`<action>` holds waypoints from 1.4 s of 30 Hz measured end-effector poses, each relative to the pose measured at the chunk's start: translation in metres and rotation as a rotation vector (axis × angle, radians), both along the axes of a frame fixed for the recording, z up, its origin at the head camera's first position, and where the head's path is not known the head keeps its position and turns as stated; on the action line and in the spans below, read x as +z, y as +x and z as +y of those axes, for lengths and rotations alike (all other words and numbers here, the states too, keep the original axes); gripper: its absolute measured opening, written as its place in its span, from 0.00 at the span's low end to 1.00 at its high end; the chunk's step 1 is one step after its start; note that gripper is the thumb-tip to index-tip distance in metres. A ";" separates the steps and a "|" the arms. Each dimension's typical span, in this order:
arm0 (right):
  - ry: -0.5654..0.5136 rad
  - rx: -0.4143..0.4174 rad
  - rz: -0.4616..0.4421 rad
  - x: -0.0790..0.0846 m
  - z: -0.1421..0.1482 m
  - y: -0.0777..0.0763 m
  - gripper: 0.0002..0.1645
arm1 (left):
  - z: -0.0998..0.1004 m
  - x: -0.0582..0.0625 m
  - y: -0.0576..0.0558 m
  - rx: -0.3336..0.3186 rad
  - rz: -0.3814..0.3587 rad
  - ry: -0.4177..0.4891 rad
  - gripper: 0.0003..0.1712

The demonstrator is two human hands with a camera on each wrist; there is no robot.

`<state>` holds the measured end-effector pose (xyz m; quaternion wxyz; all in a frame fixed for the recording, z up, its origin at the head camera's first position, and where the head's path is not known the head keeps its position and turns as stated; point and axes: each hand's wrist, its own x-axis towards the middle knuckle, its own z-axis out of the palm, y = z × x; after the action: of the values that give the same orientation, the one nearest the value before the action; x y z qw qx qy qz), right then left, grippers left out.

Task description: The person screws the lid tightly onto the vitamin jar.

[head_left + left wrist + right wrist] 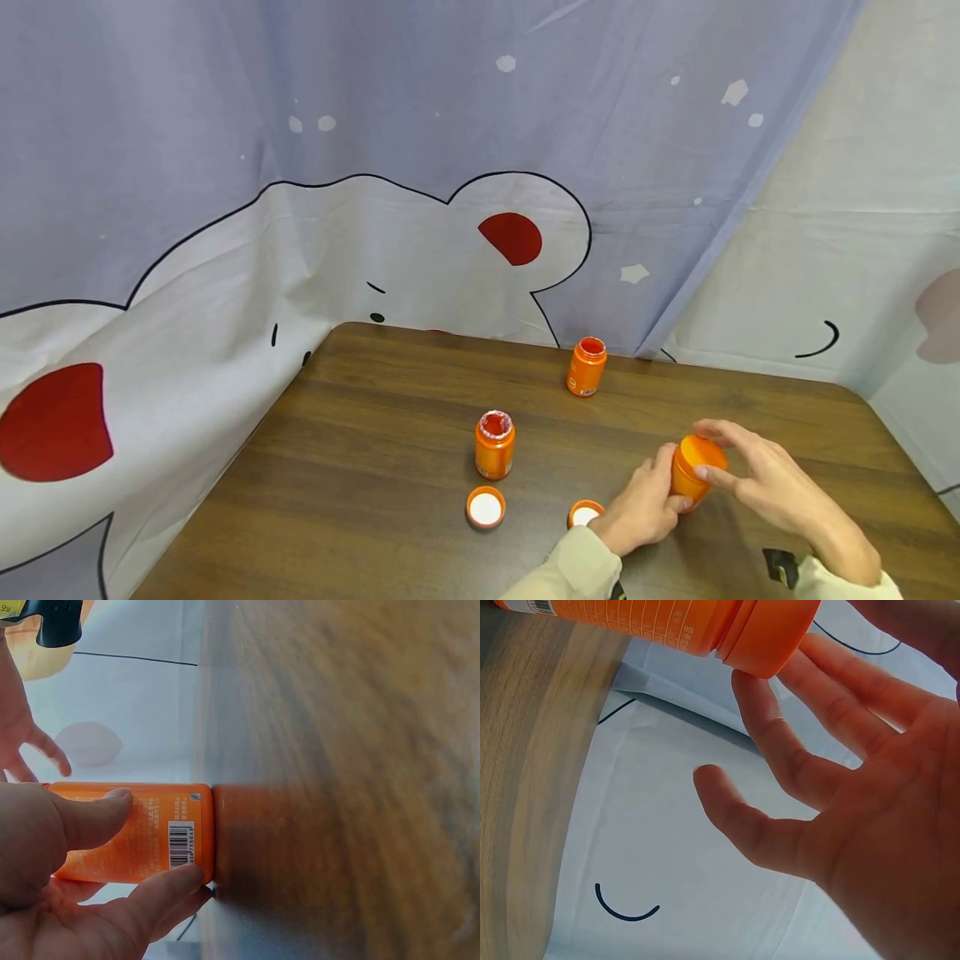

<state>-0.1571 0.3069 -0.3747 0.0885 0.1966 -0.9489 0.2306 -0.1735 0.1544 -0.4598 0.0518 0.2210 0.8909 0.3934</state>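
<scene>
Left grip [641, 504]: you clasp the cylindrical bottle [154, 832]
Right grip [772, 483]: you pinch its round cap [703, 451]
Desk [360, 467]: wood-grained, beneath bottle

Brown wood-grain table [360, 542].
Capped orange plastic bottle [686, 482], in left hand [641, 508]; open orange bottle [585, 372], beyond hand; second open bottle [493, 457], leftward; round white-lined orange cap [583, 514], beside hand; second cap [486, 509], farther left.

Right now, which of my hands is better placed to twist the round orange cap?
Probably your right hand: it touches the cap, while your left hand grips the printed orange bottle below.
</scene>
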 end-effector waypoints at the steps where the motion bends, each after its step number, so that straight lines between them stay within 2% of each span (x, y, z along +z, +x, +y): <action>1: -0.002 -0.004 -0.002 0.000 0.000 0.000 0.28 | 0.000 0.000 0.000 0.001 0.002 0.000 0.33; 8: -0.053 0.018 -0.061 0.004 -0.001 0.001 0.34 | 0.000 0.000 -0.001 0.000 0.013 -0.001 0.34; 19: -0.014 0.076 -0.014 0.002 -0.001 0.003 0.31 | -0.001 -0.002 -0.001 -0.005 -0.005 0.008 0.34; 26: 0.015 0.050 0.026 0.001 -0.002 0.002 0.28 | -0.001 -0.001 -0.001 -0.009 0.003 0.015 0.33; 36: -0.003 0.000 -0.004 0.000 -0.001 0.000 0.28 | -0.001 -0.001 -0.001 -0.011 0.000 0.016 0.33; 42: -0.051 0.009 -0.035 0.002 -0.001 0.001 0.30 | -0.001 -0.002 -0.001 -0.016 0.004 0.005 0.34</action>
<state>-0.1562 0.3057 -0.3731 0.0760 0.1947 -0.9431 0.2587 -0.1742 0.1536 -0.4614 0.0524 0.2291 0.8883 0.3945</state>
